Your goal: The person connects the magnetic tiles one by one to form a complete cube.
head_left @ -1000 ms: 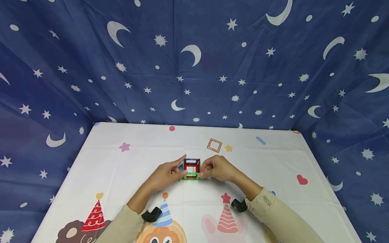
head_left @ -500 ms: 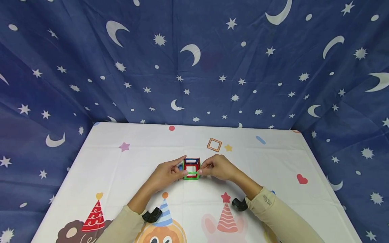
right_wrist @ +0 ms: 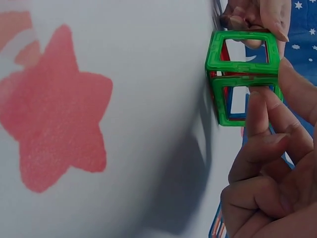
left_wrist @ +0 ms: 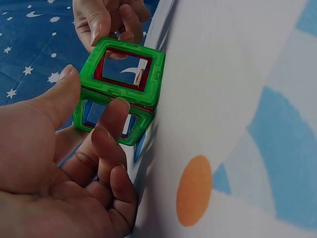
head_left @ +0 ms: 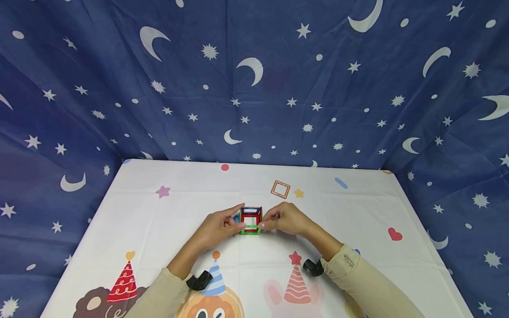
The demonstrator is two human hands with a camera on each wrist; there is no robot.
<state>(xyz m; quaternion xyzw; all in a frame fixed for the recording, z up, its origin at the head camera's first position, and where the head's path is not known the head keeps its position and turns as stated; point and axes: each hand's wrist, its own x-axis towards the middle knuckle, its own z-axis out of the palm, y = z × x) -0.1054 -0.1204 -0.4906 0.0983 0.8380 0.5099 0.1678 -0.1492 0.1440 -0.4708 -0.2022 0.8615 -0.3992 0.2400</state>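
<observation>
Left hand point(head_left: 218, 227) and right hand point(head_left: 290, 221) pinch the magnetic-tile cube point(head_left: 250, 216) at nine and three o'clock; I judge uneven squeezing could fold its green front tile point(left_wrist: 119, 92) inward.

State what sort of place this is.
Likely a play corner or filming booth: blue moon-and-star fabric screens a white tabletop printed with cartoon figures, plus a toy-like cube of coloured frames.

We are seeing a white, printed bench point(head_left: 199, 187) carrying a green-fronted cube point(left_wrist: 116, 91) and, farther back, an orange square frame point(head_left: 288, 191).
</observation>
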